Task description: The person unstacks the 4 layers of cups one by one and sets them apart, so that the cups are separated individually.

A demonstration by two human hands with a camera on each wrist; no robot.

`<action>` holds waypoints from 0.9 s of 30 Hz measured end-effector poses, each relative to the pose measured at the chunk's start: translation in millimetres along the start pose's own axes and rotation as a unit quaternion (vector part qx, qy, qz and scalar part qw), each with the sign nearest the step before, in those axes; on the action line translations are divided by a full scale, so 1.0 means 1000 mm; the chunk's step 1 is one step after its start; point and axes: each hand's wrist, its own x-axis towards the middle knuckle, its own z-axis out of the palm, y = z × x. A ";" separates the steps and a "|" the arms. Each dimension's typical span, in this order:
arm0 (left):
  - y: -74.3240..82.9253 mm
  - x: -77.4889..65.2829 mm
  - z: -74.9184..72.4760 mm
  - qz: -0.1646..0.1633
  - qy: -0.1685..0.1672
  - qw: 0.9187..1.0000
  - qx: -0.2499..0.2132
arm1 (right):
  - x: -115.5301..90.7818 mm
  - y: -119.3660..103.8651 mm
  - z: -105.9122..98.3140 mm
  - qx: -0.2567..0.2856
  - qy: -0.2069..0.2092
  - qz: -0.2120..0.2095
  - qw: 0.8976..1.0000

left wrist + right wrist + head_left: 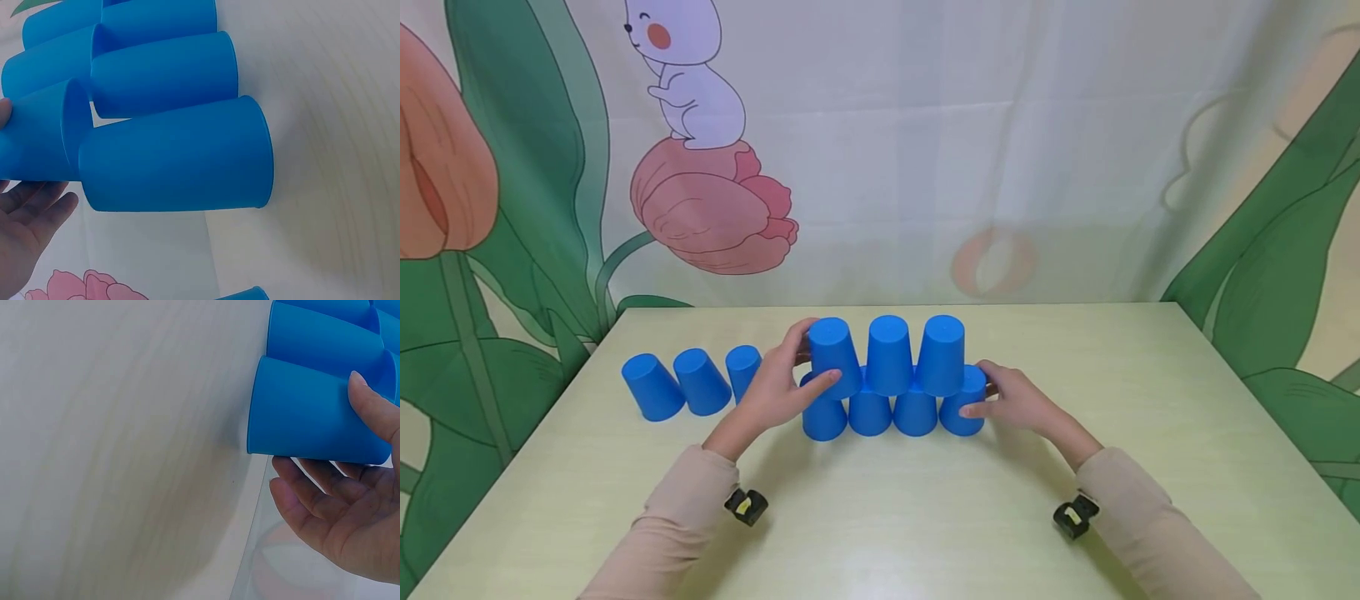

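Blue plastic cups stand upside down in two tiers, with three on top of a row of several. My left hand [772, 390] grips the upper left cup [835, 354], thumb on its front and fingers round its far side. That cup [34, 137] sits over the gap between two lower cups, overlapping their bases. At the other end, my right hand [1021, 402] holds the lower right cup [972, 385] between thumb and fingers. In the right wrist view, the thumb lies across this cup [312, 415] near its base, and the fingers are along its far side.
Three more upturned blue cups stand in a line to the left: one at the far left [653, 388], a middle one [702, 383] and one [743, 368] partly behind my left hand. A pale wooden table [880, 517] bears everything. Behind it hangs a printed curtain [880, 167].
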 end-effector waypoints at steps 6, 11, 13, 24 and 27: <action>-0.001 -0.005 -0.008 0.019 0.022 1.000 0.005 | 0.001 0.001 0.000 0.001 -0.001 0.000 1.000; -0.002 -0.011 -0.017 0.019 0.040 0.999 0.012 | 0.000 0.000 -0.001 0.003 -0.002 -0.004 1.000; -0.002 -0.014 -0.021 0.019 0.046 0.999 0.013 | 0.000 -0.001 -0.001 0.003 -0.002 -0.004 1.000; -0.003 -0.026 -0.040 0.018 0.089 0.996 0.017 | 0.000 -0.002 -0.001 -0.004 -0.002 -0.009 1.000; -0.005 -0.030 -0.046 0.017 0.095 0.995 0.022 | 0.000 -0.001 -0.001 -0.003 -0.003 -0.008 1.000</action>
